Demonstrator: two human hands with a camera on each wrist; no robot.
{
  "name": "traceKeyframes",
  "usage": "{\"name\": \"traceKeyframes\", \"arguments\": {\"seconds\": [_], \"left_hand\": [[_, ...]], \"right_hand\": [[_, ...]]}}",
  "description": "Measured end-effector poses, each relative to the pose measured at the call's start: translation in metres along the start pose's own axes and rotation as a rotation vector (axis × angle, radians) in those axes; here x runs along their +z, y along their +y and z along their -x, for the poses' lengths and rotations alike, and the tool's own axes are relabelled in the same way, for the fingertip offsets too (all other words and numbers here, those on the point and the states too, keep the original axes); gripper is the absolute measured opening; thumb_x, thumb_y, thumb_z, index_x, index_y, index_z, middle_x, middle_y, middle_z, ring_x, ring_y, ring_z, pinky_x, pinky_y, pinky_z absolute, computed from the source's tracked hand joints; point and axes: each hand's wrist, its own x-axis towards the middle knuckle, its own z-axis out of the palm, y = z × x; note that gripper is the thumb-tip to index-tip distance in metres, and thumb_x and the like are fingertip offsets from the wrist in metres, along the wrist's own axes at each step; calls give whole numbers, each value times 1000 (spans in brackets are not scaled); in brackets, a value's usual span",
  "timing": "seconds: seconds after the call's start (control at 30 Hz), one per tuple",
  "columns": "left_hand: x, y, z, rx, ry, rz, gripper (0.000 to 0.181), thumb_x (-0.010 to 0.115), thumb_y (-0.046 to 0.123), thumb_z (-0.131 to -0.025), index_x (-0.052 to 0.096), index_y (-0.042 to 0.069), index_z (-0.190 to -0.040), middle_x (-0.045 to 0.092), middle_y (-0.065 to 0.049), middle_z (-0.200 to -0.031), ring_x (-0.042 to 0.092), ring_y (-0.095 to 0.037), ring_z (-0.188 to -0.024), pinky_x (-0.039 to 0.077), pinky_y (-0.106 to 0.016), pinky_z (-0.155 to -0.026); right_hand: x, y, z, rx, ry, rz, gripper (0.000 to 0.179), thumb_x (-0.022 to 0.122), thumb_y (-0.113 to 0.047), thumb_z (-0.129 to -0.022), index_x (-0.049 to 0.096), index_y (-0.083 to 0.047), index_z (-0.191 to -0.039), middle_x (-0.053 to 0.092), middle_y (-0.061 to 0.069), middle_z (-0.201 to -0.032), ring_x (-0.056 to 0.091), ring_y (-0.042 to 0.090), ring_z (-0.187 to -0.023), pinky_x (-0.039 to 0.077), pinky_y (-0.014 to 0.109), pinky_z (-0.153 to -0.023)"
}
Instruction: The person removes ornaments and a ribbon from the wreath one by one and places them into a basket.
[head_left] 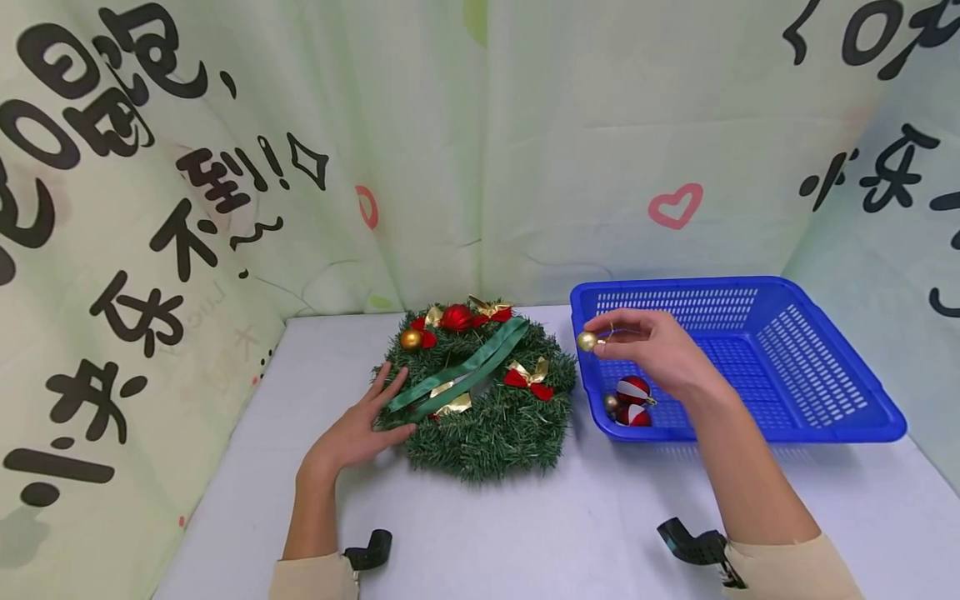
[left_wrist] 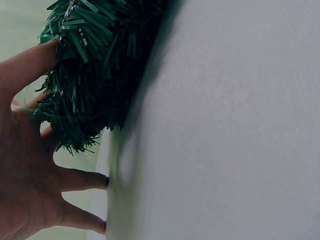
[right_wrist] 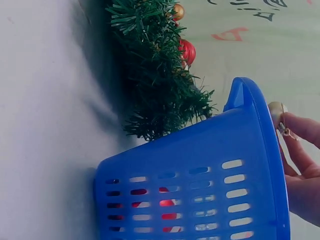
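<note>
A green wreath [head_left: 487, 442] lies on the table, bearing red and gold bows, a red ball [head_left: 457, 318], a gold ball [head_left: 411, 339] and a green ribbon [head_left: 480, 360]. My left hand [head_left: 358, 433] rests spread against its left side; in the left wrist view some fingers touch the needles while two fingertips reach the table. Above the left rim of the blue basket [head_left: 840, 375], my right hand [head_left: 667, 346] pinches a small gold ball ornament [head_left: 587, 341] by its top, between thumb and fingers. The right wrist view shows that ornament [right_wrist: 275, 113] partly behind the rim.
Inside the basket's left end lie red-and-white striped balls [head_left: 633, 389] and a small gold ball [head_left: 611, 402]. The basket stands right of the wreath, close beside it. A printed curtain [head_left: 540, 167] hangs behind the white table [head_left: 480, 542].
</note>
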Motion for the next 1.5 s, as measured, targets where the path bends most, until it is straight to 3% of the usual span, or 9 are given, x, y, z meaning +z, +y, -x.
{"name": "traceKeyframes", "arguments": {"seconds": [0.3, 0.5, 0.6, 0.83, 0.97, 1.2, 1.5], "left_hand": [[-2, 0, 1, -2, 2, 10, 90, 68, 46, -100, 13, 29, -169, -9, -1, -177, 14, -48, -158, 28, -73, -117], [-1, -1, 0, -4, -4, 9, 90, 67, 46, -100, 13, 29, -169, -9, 0, -177, 14, -48, -158, 29, -73, -117], [-2, 0, 0, -9, -5, 11, 90, 67, 46, -100, 13, 29, -169, -9, -1, -177, 14, -48, -158, 29, -73, -117], [-3, 0, -1, -10, 2, 12, 90, 67, 47, -100, 13, 28, -169, -9, -1, -177, 14, -48, -158, 28, -73, -117], [-1, -2, -2, -8, -3, 17, 90, 67, 47, -100, 12, 31, -169, -10, 1, -177, 13, -47, -158, 28, -73, -117], [0, -1, -3, -8, 5, 3, 90, 67, 49, -100, 12, 33, -169, -9, 2, -177, 18, -47, -157, 31, -72, -116], [-1, 0, -1, -15, -2, -1, 90, 67, 49, -100, 12, 31, -169, -9, 2, -177, 17, -48, -157, 30, -73, -116]], "right_hand": [[-2, 14, 13, 16, 64, -1, 41, 78, -29, -96, 69, -9, -131, 76, 5, -123, 72, 14, -109, 54, 39, -98], [-9, 23, 18, 29, 93, -9, 44, 77, -27, -96, 67, -8, -134, 74, 1, -123, 71, 7, -107, 55, 25, -94], [-10, 27, 19, 33, 104, 5, 42, 76, -26, -98, 67, -7, -134, 74, 3, -125, 71, 3, -105, 54, 23, -95], [-8, 36, 18, 32, 114, 12, 40, 74, -25, -99, 66, -6, -133, 72, 12, -129, 72, 5, -104, 46, 54, -110], [-8, 42, 19, 47, 115, -5, 41, 75, -25, -98, 66, -6, -133, 73, 11, -126, 73, 7, -103, 42, 60, -112], [-7, 46, 18, 50, 112, 46, 41, 74, -28, -99, 66, -7, -134, 73, 11, -127, 71, 1, -100, 47, 46, -100], [-4, 45, 19, 25, 95, 88, 34, 75, -20, -98, 69, -6, -127, 72, 18, -126, 74, 13, -101, 56, 37, -84]]}}
